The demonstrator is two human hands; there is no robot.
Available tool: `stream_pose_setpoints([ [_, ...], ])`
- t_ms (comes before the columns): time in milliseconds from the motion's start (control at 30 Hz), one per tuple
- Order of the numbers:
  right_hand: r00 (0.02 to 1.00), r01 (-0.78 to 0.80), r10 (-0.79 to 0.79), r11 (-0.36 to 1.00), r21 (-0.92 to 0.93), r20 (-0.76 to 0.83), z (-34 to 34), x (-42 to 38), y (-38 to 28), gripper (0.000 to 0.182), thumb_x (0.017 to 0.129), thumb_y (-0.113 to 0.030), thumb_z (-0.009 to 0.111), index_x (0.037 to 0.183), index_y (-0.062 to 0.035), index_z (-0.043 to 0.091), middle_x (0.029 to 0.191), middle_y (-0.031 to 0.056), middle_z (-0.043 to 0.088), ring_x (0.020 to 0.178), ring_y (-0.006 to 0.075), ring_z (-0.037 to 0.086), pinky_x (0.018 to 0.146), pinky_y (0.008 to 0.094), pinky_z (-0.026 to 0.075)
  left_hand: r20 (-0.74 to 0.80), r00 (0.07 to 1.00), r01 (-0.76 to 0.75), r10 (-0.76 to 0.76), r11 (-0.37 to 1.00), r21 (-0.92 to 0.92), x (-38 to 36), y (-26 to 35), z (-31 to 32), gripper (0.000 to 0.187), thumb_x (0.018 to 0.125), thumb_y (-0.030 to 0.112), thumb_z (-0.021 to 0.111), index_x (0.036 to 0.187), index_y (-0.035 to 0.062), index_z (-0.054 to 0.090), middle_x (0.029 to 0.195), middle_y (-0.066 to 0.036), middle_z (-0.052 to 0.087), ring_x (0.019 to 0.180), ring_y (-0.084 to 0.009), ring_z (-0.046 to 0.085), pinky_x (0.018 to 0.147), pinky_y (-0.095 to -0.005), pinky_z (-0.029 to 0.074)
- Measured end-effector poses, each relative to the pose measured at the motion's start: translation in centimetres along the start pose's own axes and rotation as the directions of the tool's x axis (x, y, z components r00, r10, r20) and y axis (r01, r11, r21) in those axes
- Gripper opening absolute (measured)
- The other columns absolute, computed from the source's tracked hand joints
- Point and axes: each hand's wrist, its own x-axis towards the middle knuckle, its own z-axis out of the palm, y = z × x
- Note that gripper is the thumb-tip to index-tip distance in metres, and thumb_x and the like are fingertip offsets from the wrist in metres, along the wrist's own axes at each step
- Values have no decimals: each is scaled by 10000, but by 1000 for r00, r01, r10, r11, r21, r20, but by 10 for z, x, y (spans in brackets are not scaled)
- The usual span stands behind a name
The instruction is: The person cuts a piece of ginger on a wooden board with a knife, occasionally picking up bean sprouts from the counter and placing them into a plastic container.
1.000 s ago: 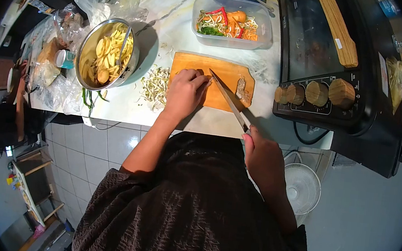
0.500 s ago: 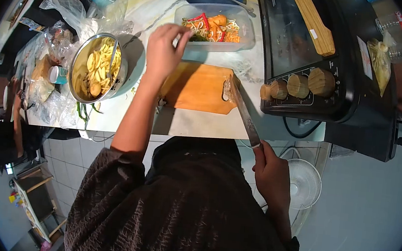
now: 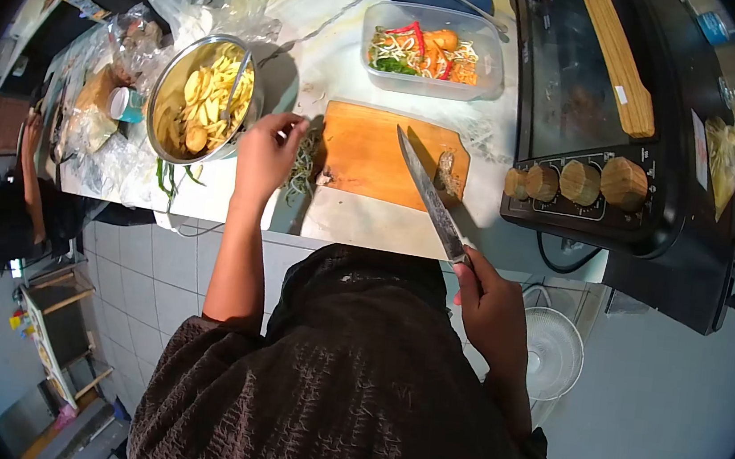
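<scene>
Right hand [image 3: 493, 313] clasps stiff-looking kitchen knife [image 3: 429, 193] by handle, safest hold. Left hand [image 3: 265, 152] loosely curled, contents unclear, just left of bean sprouts [image 3: 303, 169]; likely light, brittle: pinch gently.

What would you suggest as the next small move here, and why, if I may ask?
I would probably pick up a few sprouts with the left hand and lay them on the board: that hand is beside the pile, the board's middle is bare, and the right hand holds the knife.
</scene>
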Motion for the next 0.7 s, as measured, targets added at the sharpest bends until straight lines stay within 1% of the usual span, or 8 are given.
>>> stream_pose_setpoints([
  [100,1000,13,-13,1000,-9,20,2,4,-4,346,1021,-284,563,1248,-34,634,686,159,667,670,312,708,617,394,517,63,988,-150,140,970,192,-10,-17,0,141,879,148,717,949,27,725,911,-166,676,772,-335,656,701,-410,514],
  [133,1000,24,-23,1000,-19,21,3,5,-4,346,1020,-285,563,1247,-33,634,680,158,665,665,312,707,614,394,516,95,991,-108,96,985,138,-10,-20,1,128,871,139,701,937,30,719,935,-169,655,835,-382,641,744,-444,506],
  [367,998,68,-67,997,-34,10,6,5,-4,340,1019,-288,564,1233,-34,638,668,153,658,644,305,699,604,390,511,46,997,-70,63,985,155,-8,-21,9,122,890,133,681,925,18,698,940,-167,629,817,-388,637,731,-458,503],
  [467,998,61,-60,998,-33,18,6,5,-2,338,1018,-284,566,1228,-30,641,660,148,656,633,305,697,597,390,509,72,989,-140,129,977,163,-7,-29,11,104,892,66,671,964,-7,682,925,-173,618,829,-363,630,742,-416,504],
  [567,997,74,-74,996,-40,3,5,6,1,337,1015,-277,572,1225,-23,642,654,144,657,622,300,696,594,390,509,-20,985,-170,173,982,85,-8,-23,9,98,932,57,643,998,-15,648,891,-147,596,788,-288,620,721,-361,499],
  [633,995,93,-94,995,-33,-21,6,7,5,336,1011,-269,580,1225,-18,642,655,142,660,618,295,697,594,392,510,-20,991,-134,132,983,-128,-7,-15,5,113,984,78,613,1043,-18,617,860,-75,588,753,-160,571,672,-280,461],
  [667,996,91,-91,995,-31,-22,6,8,6,336,1011,-269,580,1225,-18,642,655,142,660,618,295,697,594,392,510,-17,991,-134,133,983,-127,-7,-16,6,113,984,78,613,1043,-18,617,860,-75,588,753,-160,571,672,-280,461],
  [700,995,89,-90,996,-19,-33,6,8,7,335,1010,-265,581,1228,-17,641,657,143,660,616,289,696,590,390,506,-43,997,-74,64,954,-290,-8,-17,9,120,999,96,606,1052,-11,614,862,-42,585,748,-116,542,656,-253,437],
])
